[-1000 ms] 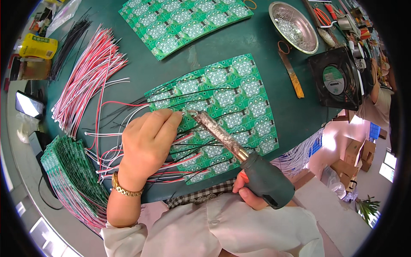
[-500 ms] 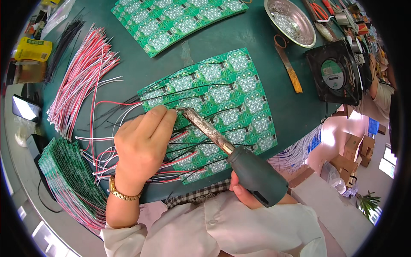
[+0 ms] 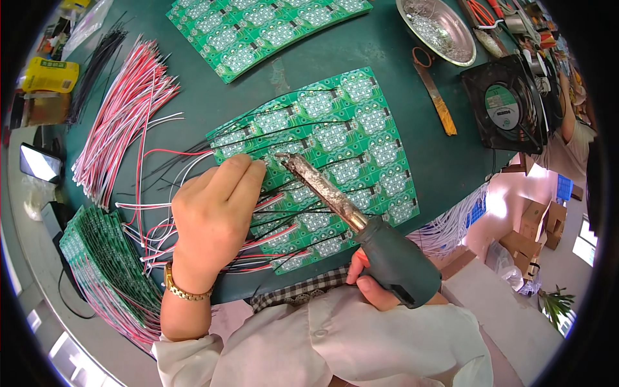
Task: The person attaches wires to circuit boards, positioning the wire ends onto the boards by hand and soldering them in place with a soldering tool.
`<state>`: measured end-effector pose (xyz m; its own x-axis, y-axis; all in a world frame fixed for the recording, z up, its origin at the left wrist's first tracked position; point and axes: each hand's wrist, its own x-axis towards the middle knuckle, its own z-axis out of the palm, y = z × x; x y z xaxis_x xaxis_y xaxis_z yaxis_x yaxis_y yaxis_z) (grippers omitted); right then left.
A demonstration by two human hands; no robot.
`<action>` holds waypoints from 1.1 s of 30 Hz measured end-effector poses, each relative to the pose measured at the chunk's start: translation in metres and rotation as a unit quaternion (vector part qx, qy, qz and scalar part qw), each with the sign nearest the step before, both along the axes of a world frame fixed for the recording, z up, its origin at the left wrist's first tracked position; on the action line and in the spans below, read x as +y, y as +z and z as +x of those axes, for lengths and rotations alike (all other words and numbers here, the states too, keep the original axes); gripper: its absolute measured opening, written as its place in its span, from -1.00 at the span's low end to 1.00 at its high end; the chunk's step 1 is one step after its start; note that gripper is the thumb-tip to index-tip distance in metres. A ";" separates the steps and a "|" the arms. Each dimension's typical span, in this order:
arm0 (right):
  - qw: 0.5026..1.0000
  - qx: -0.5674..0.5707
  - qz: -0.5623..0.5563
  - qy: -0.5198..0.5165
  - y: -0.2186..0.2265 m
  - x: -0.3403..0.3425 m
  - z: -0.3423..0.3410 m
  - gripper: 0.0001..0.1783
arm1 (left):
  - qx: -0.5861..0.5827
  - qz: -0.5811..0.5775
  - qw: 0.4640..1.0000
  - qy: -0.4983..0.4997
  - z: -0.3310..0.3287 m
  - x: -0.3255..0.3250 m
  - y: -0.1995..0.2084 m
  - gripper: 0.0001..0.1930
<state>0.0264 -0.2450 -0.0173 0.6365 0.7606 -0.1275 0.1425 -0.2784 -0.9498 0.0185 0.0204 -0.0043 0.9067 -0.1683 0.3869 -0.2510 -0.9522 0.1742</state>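
A green panel of printed circuit boards (image 3: 380, 127) lies in front of me, with black, red and white wires running over its left part. My left hand (image 3: 216, 209), a gold watch on its wrist, is closed in a pinch over the panel's left side. Thin red and white wires (image 3: 184, 152) lead in under its fingers; the pinched end is hidden. My right hand (image 3: 371, 284) grips a soldering iron (image 3: 400, 261) by its dark green handle, mostly hidden behind it. The iron's crusted tip is over the panel, a little right of my left fingertips.
Another board panel (image 3: 258, 32) lies at the back. A bundle of red and white wires (image 3: 126, 116) and stacked wired boards (image 3: 106, 258) are on the left. Right are a metal dish (image 3: 438, 32), scissors with yellow-wrapped part (image 3: 435, 93) and a black fan (image 3: 503, 106). Another person (image 3: 577, 145) sits beyond.
The soldering iron has shifted right, and its tip has drawn away from my left fingertips. My left hand stays nearly in place, still pinched.
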 end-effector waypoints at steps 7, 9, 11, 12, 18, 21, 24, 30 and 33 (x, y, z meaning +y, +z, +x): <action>0.996 0.089 -0.021 0.004 -0.002 -0.004 -0.003 -0.72 | 0.017 -0.001 1.000 0.005 0.001 -0.001 0.000 -0.79; 0.995 0.092 0.034 -0.032 -0.014 -0.008 -0.013 -0.73 | 0.017 -0.004 1.000 0.006 -0.001 -0.002 0.001 -0.79; 0.997 0.058 0.026 -0.034 -0.013 -0.008 -0.013 -0.72 | 0.010 0.000 1.000 0.008 -0.001 -0.003 0.000 -0.80; 0.999 0.025 0.018 -0.035 -0.013 -0.008 -0.013 -0.70 | 0.010 -0.001 1.000 0.007 -0.001 -0.004 0.000 -0.80; 1.000 -0.022 -0.006 0.001 -0.005 -0.004 -0.003 -0.66 | 0.000 0.023 0.999 0.027 -0.003 -0.006 0.003 -0.82; 0.999 0.043 -0.005 -0.010 -0.004 -0.004 -0.003 -0.67 | 0.019 0.028 0.999 0.037 -0.002 -0.005 0.003 -0.82; 0.996 0.086 0.013 -0.008 -0.004 -0.003 -0.001 -0.68 | 0.022 0.012 0.999 0.028 -0.002 -0.004 0.003 -0.81; 0.994 0.096 0.050 -0.023 -0.009 -0.004 -0.006 -0.72 | 0.007 0.006 1.000 -0.001 -0.002 -0.001 0.001 -0.78; 0.995 0.067 0.062 -0.040 -0.021 -0.009 -0.016 -0.73 | 0.010 -0.001 1.000 -0.015 -0.002 -0.001 0.005 -0.77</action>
<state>0.0100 -0.2542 -0.0383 0.6796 0.7230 -0.1241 -0.0053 -0.1643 -0.9864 0.0170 0.0193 0.0005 0.9087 -0.1945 0.3694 -0.2759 -0.9439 0.1815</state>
